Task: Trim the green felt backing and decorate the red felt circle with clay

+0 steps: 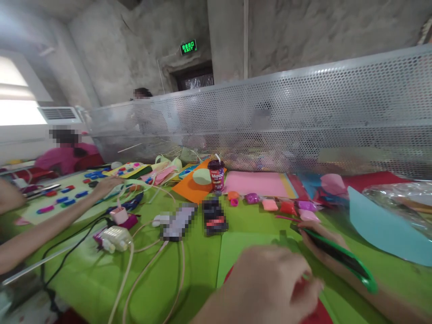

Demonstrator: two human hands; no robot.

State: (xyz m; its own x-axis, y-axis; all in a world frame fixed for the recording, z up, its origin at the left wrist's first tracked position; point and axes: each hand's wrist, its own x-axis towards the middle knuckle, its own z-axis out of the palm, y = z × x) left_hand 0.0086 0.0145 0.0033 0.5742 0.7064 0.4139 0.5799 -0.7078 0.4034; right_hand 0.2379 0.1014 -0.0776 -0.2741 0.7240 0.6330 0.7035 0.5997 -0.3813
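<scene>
My left hand is in the lower middle, slightly blurred, with its fingers curled in. Red paper shows under and beside it, over a light green sheet. Whatever lies between these fingers, if anything, is hidden. To the right, my right hand has its fingers closed around a long green-and-black tool, which slants down toward the wrist. Its exact kind is unclear. Beyond this hand are several small bags of coloured clay, and a light blue sheet curls up at the right.
A phone with cables, a dark box and a charger block lie left of centre. Behind them stands a drink cup with a straw. A perforated metal divider closes the table's far side. Another person's arm reaches in from the left.
</scene>
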